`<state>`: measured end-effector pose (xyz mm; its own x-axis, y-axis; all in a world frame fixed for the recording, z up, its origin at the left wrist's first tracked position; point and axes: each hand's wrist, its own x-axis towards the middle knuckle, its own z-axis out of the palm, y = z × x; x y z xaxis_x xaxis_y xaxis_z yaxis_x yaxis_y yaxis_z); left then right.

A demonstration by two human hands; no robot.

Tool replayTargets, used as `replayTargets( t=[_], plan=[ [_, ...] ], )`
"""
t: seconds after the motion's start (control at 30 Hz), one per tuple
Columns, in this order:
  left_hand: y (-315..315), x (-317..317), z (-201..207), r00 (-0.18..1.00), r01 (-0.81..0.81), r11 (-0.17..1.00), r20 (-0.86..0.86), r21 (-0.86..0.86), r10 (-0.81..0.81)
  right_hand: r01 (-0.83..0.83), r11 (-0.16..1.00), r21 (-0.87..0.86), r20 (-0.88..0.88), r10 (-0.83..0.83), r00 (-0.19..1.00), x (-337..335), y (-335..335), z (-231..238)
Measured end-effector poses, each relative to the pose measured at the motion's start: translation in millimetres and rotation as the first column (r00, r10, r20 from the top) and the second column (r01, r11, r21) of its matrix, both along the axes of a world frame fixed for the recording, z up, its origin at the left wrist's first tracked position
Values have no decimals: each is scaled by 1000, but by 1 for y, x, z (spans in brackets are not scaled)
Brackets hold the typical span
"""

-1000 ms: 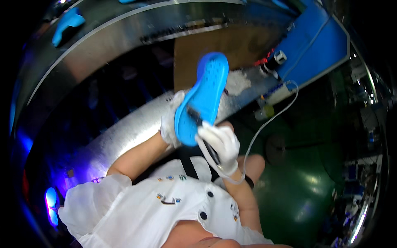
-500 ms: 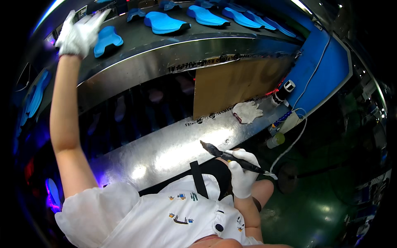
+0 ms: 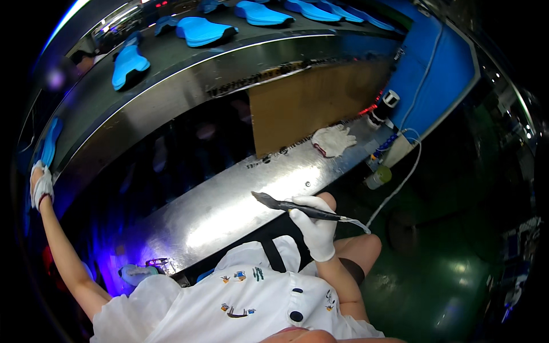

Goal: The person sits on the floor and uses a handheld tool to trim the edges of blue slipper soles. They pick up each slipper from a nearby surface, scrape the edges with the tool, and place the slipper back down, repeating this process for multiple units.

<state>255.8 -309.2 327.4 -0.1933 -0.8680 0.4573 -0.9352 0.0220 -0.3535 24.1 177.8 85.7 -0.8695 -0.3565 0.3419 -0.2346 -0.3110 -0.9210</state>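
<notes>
My left hand [image 3: 42,184], in a white glove, is at the far left with its fingers closed round the near end of a blue shoe insole [image 3: 52,140]. That insole lies on the dark conveyor belt [image 3: 91,108]; part of the fingers is hidden. In front of my body my right hand [image 3: 315,228], also gloved in white, grips a black brush [image 3: 294,208]. Its dark, tapered tip points left, over the metal ledge [image 3: 223,223]. A pale tube [image 3: 394,197] leads up to the brush's rear end.
Several more blue insoles [image 3: 205,31] sit along the belt. On the ledge lie a loose white glove [image 3: 334,140] and, near my left sleeve, a pale blue-grey object [image 3: 137,274]. A cardboard sheet [image 3: 309,106] hangs under the belt; a blue panel [image 3: 440,80] stands right.
My left hand has moved from above the belt down and left, onto an insole there. My right hand has shifted slightly left with the brush. The view has turned a little.
</notes>
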Motion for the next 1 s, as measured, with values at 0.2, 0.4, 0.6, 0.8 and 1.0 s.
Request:
replayTargets(
  t=[0.2,0.4,0.6,0.8,1.0],
  plan=[
    [-44,24,-12,991,88,992,-90,-87,-96,24,1000,19,10,-24,1000,-1,3,-8],
    [-35,-1,-67,308,674,487,-388,-556,-869,120,993,16,157,-121,980,-3,1,-15],
    [136,-86,-227,-571,662,-91,-421,-744,-704,305,952,2,243,-296,924,-11,12,-33],
    [279,-161,-325,-535,839,-389,-710,-381,-459,491,869,58,294,-485,824,-25,29,-53],
    [293,-189,-375,-116,959,-244,-985,-145,128,419,871,256,177,-469,866,-65,20,-91]
  ],
)
